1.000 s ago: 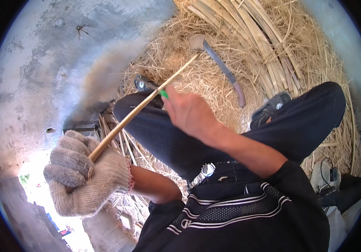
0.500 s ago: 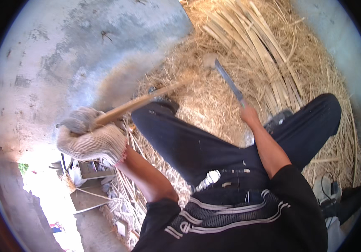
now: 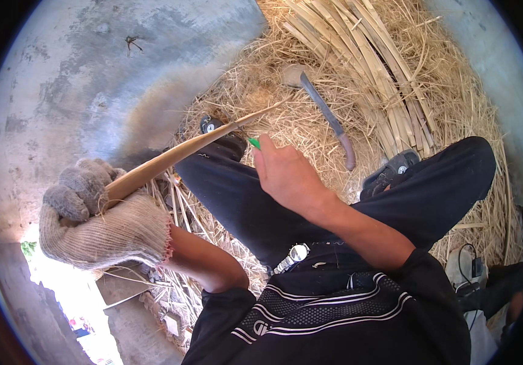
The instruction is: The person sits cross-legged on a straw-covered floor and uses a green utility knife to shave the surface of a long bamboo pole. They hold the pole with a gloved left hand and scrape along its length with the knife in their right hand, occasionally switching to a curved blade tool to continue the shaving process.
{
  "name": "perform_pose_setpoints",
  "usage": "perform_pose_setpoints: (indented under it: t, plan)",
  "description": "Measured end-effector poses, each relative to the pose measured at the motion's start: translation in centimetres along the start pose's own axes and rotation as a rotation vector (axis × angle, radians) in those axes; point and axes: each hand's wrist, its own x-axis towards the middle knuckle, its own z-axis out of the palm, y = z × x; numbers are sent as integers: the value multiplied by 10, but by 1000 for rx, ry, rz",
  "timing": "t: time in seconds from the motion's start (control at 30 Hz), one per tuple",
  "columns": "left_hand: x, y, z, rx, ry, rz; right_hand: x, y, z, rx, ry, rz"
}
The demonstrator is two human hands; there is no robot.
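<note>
My left hand (image 3: 91, 210), in a grey-white knitted glove, is closed round the thick end of a long bamboo strip (image 3: 179, 150). The strip slants up to the right, and its thin end reaches over the straw. My bare right hand (image 3: 289, 173) is closed beside the strip's middle. A small green object (image 3: 254, 143) pokes out of its fingers; the rest of it is hidden in the grip. Beyond that hand a machete (image 3: 325, 109) with a brown handle lies on the straw, touched by neither hand.
A bundle of long split bamboo strips (image 3: 383, 79) lies at the far right on loose straw shavings (image 3: 255, 91). My dark-trousered legs (image 3: 231, 188) spread on both sides, with a sandalled foot (image 3: 392, 173) at right. A concrete wall (image 3: 109, 79) stands on the left.
My right hand has let go of the machete, which now lies on the straw. It has moved left to the bamboo strip, holding a green object. My left hand has come lower and nearer.
</note>
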Motion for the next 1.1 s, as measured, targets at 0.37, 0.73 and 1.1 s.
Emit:
perform_pose_setpoints:
  t: [0.37, 0.73, 1.1]
  plan:
    - [-9, -24, 8, 464, 337, 192, 14, -21, 9, -147, 82, -47]
    - [-13, -19, 10, 554, 271, 222, 36, 0, 16, -323, -27, 23]
    - [-15, -3, 26, 191, 147, 136, 21, 75, 6, -140, -40, 384]
